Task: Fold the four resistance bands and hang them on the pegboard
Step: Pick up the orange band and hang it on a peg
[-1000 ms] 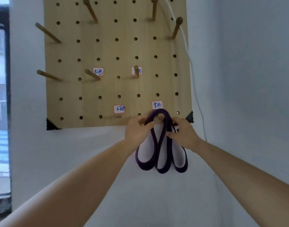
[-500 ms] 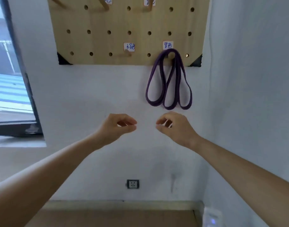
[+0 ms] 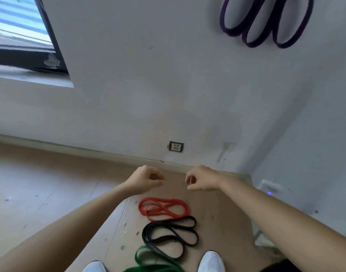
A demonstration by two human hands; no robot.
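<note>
Red band [image 3: 164, 210] lies coiled in loose loops on the floor [image 3: 50, 183], just below and between the left hand [image 3: 146, 179] and right hand [image 3: 203, 179], touching neither. Both hands hover with fingers curled toward the thumbs, holding nothing. Closer to the person lie the black band [image 3: 144, 234] and the green band [image 3: 140, 258], the latter between white shoes [image 3: 212, 261]. Purple band [image 3: 253, 44] hangs in folded loops high on the wall [image 3: 148, 95].
</note>
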